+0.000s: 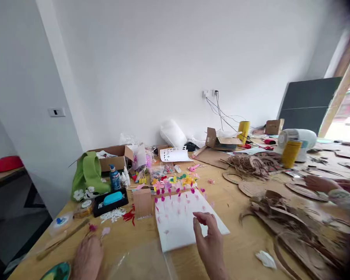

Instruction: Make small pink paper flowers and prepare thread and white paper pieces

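Many supplies (115,179) crowd the table (236,249) by the wall (134,70); right fingers (203,217) part over paper (176,227), left fingers (89,242) unclear.

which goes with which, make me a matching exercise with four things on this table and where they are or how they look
Column one
1. green cloth
2. bright blue block
3. white sheet
4. nearer yellow cylinder

Column two
a. inside the black tray
b. just in front of the white fan
c. by the open cardboard box at the table's left end
d. dotted with small pink and magenta bits

Right pairs: 1-c, 2-a, 3-d, 4-b
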